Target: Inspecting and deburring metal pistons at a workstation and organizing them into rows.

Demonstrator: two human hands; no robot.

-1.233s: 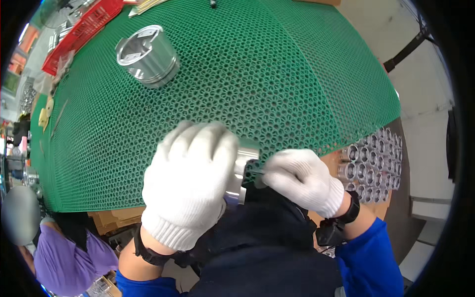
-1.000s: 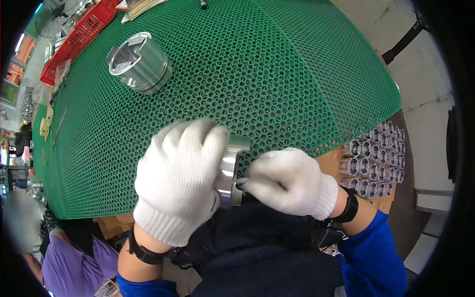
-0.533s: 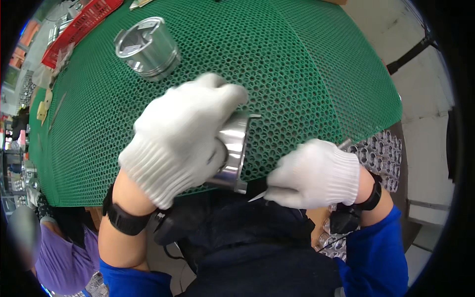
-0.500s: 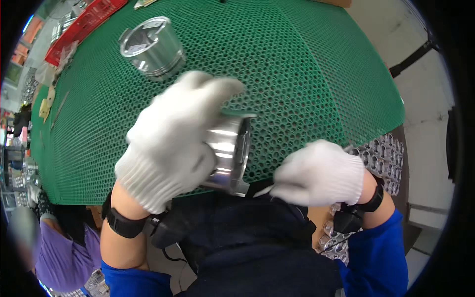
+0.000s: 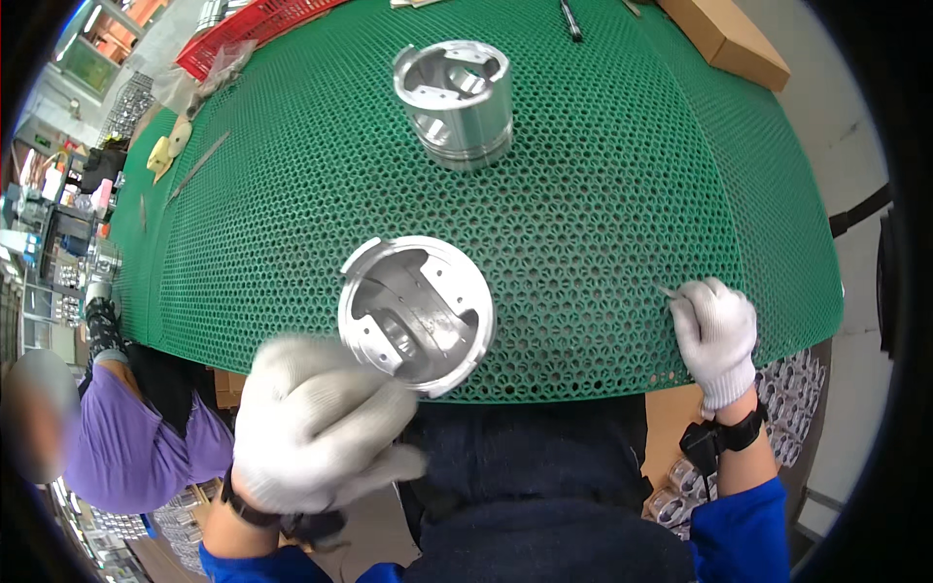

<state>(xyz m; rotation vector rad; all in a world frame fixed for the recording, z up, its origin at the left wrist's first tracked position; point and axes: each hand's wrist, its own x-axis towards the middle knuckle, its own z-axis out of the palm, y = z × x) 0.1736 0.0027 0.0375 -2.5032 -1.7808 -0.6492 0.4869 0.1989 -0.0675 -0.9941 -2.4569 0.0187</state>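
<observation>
A silver metal piston (image 5: pixel 466 287) stands hollow side up near the mat's front edge. My left hand (image 5: pixel 326 428), in a white knit glove, is at its near left side. Its fingers are loosely curled and apart from the thumb, with nothing visible between them; they overlap the piston's rim in view, and contact is unclear. Further right, my gloved right hand (image 5: pixel 714 330) is closed over the mat. A thin, pale tip pokes out from its fingers; the rest is hidden. A second piston (image 5: pixel 462 117) stands hollow side up farther back.
A green perforated mat (image 5: pixel 583 233) covers the table. At the back are a red crate (image 5: pixel 258 29), a black pen (image 5: pixel 570 21) and a cardboard box (image 5: pixel 729 44). A thin metal strip (image 5: pixel 199 165) lies left. Another person in purple (image 5: pixel 136 437) is at the left; more pistons (image 5: pixel 792 398) sit below right.
The nearer piston has gone from tilted in my left hand to hollow side up. My left hand has moved down toward me. My right hand has moved right and farther onto the mat.
</observation>
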